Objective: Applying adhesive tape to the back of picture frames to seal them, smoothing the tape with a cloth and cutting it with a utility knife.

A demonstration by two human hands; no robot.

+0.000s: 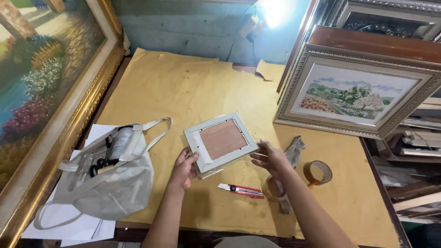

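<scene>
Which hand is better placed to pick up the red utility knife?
Probably the right hand: it only touches the small frame edge, above the utility knife. The left hand grips the frame's corner.

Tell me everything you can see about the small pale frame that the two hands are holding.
The small pale grey-green rectangular frame lies back side up, turned at an angle, over the brown paper-covered table. A reddish-brown backing board fills its opening, and pale tape covers its left edge. The left hand grips its lower left corner, and the right hand touches its right corner with the fingertips. It looks like painted wood. A red utility knife lies just below it.
</scene>
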